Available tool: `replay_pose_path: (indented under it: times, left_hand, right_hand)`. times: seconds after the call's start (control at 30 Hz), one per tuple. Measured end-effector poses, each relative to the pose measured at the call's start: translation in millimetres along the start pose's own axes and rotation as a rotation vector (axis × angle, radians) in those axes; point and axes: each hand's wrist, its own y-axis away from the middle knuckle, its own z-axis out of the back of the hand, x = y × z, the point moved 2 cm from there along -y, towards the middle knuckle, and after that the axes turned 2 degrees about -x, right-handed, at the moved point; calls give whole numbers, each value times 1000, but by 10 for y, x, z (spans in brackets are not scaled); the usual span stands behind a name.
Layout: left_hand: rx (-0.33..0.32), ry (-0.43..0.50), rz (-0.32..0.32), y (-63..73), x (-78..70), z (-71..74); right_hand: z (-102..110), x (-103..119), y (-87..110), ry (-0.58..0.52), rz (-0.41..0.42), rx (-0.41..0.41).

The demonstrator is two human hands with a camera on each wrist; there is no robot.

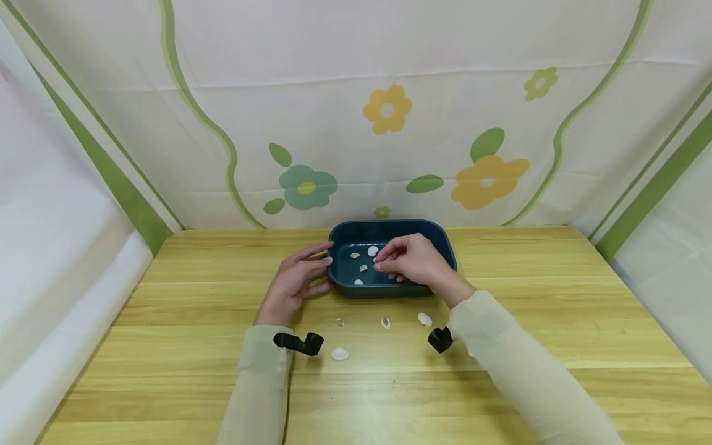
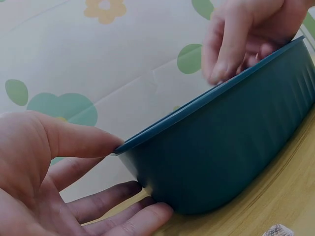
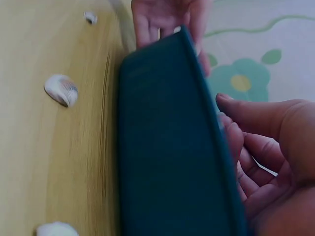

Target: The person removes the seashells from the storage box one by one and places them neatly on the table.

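Observation:
A dark teal plastic basin [image 1: 389,290] stands at the back of the table with several small seashells [image 1: 372,251] inside. My left hand [image 1: 292,281] is at its left end; in the left wrist view the thumb [image 2: 88,140] touches the rim and the extended fingers rest against the outer wall. Over the inside of the basin, my right hand [image 1: 414,259] pinches a small pale seashell [image 1: 376,260] between thumb and fingertips, mostly hidden by them. In the right wrist view the basin wall [image 3: 167,137] covers part of the fingers.
Several seashells lie on the wooden table [image 1: 183,346] in front of the basin, among them a white one [image 1: 339,353], a ribbed one [image 1: 425,319] and a brownish one [image 1: 386,322]. A flower-printed cloth [image 1: 334,123] hangs behind. Black camera mounts [image 1: 300,343] sit at both wrists.

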Motion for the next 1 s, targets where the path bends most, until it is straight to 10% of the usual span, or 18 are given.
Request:
replay_pose_path:
  times: [1.0]
  left_hand:
    - [-7,-3,-11,-10,1,13]
  right_hand:
    - [-86,-259,-508,-26,-173,-98]
